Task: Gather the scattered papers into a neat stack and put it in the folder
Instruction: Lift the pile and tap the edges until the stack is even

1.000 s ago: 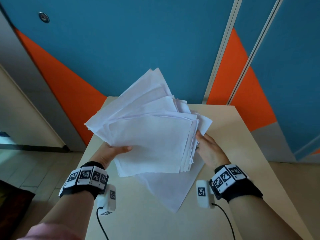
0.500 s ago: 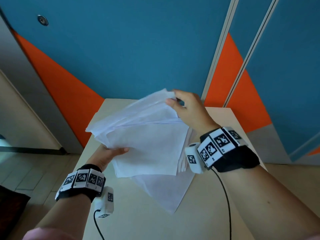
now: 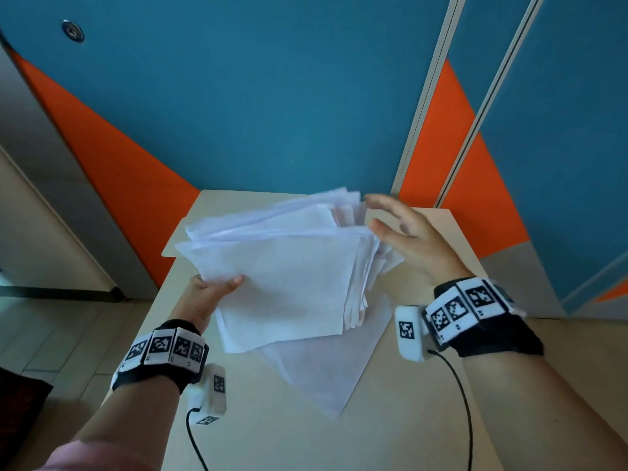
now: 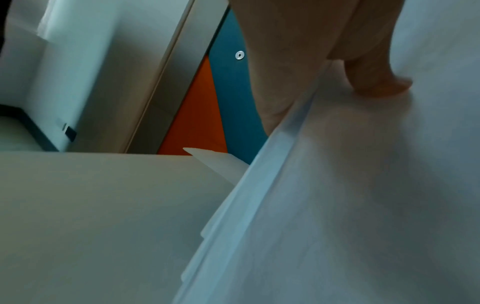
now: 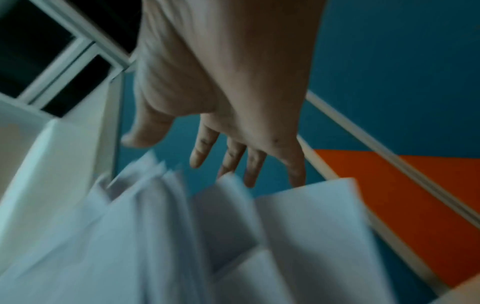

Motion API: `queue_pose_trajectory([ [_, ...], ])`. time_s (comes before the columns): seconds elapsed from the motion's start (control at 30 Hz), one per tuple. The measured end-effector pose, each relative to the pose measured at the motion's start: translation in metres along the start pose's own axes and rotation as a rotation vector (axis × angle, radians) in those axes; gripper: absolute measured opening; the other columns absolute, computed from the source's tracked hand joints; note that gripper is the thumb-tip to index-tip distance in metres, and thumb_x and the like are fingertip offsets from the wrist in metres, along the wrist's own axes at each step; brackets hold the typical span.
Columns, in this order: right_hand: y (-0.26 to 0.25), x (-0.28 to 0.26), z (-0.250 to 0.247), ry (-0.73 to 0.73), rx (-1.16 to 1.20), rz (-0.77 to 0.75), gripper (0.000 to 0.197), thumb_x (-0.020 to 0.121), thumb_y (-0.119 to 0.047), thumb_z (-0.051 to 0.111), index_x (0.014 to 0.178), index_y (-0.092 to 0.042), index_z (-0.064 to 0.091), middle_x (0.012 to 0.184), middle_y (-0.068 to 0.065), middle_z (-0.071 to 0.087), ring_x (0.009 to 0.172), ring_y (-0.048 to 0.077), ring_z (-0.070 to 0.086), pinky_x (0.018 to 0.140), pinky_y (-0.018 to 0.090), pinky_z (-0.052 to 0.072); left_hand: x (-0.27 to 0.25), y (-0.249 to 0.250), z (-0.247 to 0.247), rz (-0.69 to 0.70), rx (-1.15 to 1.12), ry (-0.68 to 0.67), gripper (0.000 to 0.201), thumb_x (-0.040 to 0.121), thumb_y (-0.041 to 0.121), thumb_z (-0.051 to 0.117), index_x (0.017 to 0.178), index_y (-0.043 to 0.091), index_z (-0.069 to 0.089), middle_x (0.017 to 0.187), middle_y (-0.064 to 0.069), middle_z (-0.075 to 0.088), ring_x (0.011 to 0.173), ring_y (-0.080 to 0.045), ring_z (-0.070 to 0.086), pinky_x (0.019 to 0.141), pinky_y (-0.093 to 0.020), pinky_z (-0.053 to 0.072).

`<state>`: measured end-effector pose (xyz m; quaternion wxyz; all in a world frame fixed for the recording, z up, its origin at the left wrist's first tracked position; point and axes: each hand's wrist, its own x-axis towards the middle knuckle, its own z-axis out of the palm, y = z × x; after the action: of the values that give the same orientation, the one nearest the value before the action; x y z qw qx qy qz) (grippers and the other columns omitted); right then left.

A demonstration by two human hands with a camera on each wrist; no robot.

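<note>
The left hand (image 3: 207, 297) is pinching the papers (image 3: 282, 266) up off the worktop (image 3: 306, 430); the right hand (image 3: 404, 239) is spread flat, to tap the edges even.

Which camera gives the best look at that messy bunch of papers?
The head view: it shows the whole paper stack, fanned and uneven. The left wrist view shows only its blurred underside and edge; the right wrist view shows blurred splayed corners.

1. The head view looks forward and down from above onto the worktop (image 3: 424, 419), taking in both forearms and the blue-orange wall (image 3: 272, 96).
2. The left wrist view sits very close under the papers (image 4: 363, 205), facing that wall.
3. The right wrist view looks along the right hand (image 5: 233, 82), blurred; it shares papers and wall.
</note>
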<state>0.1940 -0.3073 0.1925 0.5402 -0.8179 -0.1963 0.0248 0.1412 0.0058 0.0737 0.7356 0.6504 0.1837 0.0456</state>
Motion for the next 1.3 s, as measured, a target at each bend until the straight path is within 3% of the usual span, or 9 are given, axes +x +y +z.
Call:
queue_pose_trajectory([
  [0.2,0.073,-0.028,-0.019,0.073,0.116,0.387,0.100,0.073,0.005,0.070,0.145,-0.040,0.015,0.154,0.003,0.027,0.143,0.016,0.020,0.117,0.041,0.021,-0.001,-0.003,-0.007,0.010,-0.066,0.020,0.048,0.066,0.016,0.080,0.106,-0.004,0.064,0.100,-0.013,0.072,0.097,-0.031,0.065,0.097,-0.044,0.047],
  [0.43,0.097,-0.022,0.025,-0.028,0.542,0.396,0.079,0.071,-0.016,0.073,0.137,-0.036,0.034,0.143,-0.008,0.044,0.132,0.002,0.040,0.108,0.029,0.035,-0.005,-0.001,-0.005,0.005,-0.071,-0.025,0.013,0.081,0.000,0.063,0.082,0.012,0.070,0.075,0.003,0.077,0.080,-0.020,0.071,0.090,-0.039,0.049],
  [0.57,0.084,-0.004,0.035,0.013,0.559,0.334,0.015,0.080,-0.016,0.069,0.092,-0.025,0.067,0.097,-0.005,0.070,0.091,0.009,0.065,0.087,0.029,0.047,-0.008,0.002,-0.008,-0.003,-0.052,-0.163,0.012,0.064,0.009,0.079,0.069,0.020,0.078,0.076,0.003,0.077,0.073,-0.011,0.073,0.090,-0.038,0.049],
  [0.67,0.074,0.006,0.040,0.016,0.509,0.331,0.020,0.086,0.000,0.057,0.103,-0.007,0.065,0.103,0.012,0.068,0.097,0.020,0.066,0.088,0.032,0.051,-0.007,0.004,-0.010,-0.002,-0.034,-0.262,0.068,0.023,0.035,0.094,0.084,0.014,0.074,0.082,0.001,0.077,0.078,-0.014,0.073,0.075,-0.031,0.057],
  [0.77,0.059,0.007,0.043,0.029,0.427,0.319,0.045,0.092,0.013,0.035,0.060,-0.005,0.061,0.061,0.010,0.060,0.056,-0.006,0.063,0.065,0.005,0.046,-0.006,0.008,-0.009,0.036,-0.026,-0.277,0.088,0.017,0.041,0.093,0.097,0.013,0.067,0.085,0.001,0.077,0.080,-0.014,0.073,0.066,-0.024,0.057],
  [0.9,0.056,0.008,0.047,-0.103,0.538,0.239,0.036,0.099,-0.004,0.033,0.134,-0.011,0.043,0.108,-0.004,0.066,0.091,-0.003,0.066,0.077,0.012,0.052,-0.005,0.006,-0.006,0.060,-0.090,-0.179,0.085,0.017,0.045,0.092,0.094,0.017,0.067,0.083,0.004,0.077,0.079,-0.011,0.073,0.073,-0.029,0.053],
  [1.07,0.065,-0.006,0.050,-0.261,0.362,0.240,0.063,0.076,0.007,0.069,0.131,-0.015,0.045,0.115,-0.001,0.066,0.101,0.009,0.067,0.077,0.017,0.054,-0.011,0.007,-0.005,0.047,-0.111,-0.168,0.085,0.013,0.044,0.092,0.091,0.019,0.067,0.079,0.005,0.077,0.075,-0.009,0.073,0.076,-0.033,0.049],
  [1.2,0.058,-0.004,0.055,-0.068,0.334,0.298,0.015,0.084,-0.018,0.067,0.097,-0.019,0.061,0.090,-0.006,0.070,0.086,0.009,0.067,0.079,0.024,0.053,-0.006,0.013,-0.003,0.004,0.051,-0.165,0.061,0.044,0.036,0.090,0.095,0.010,0.068,0.082,-0.002,0.077,0.079,-0.016,0.073,0.090,-0.041,0.050],
  [1.3,0.054,0.004,0.053,-0.018,0.359,0.310,0.023,0.089,-0.037,0.056,0.105,-0.023,0.065,0.108,-0.004,0.069,0.102,0.010,0.064,0.092,0.021,0.049,0.005,0.010,-0.007,0.061,0.081,0.072,0.037,0.076,0.011,0.072,0.110,-0.001,0.063,0.094,-0.012,0.070,0.093,-0.031,0.066,0.096,-0.048,0.048],
])
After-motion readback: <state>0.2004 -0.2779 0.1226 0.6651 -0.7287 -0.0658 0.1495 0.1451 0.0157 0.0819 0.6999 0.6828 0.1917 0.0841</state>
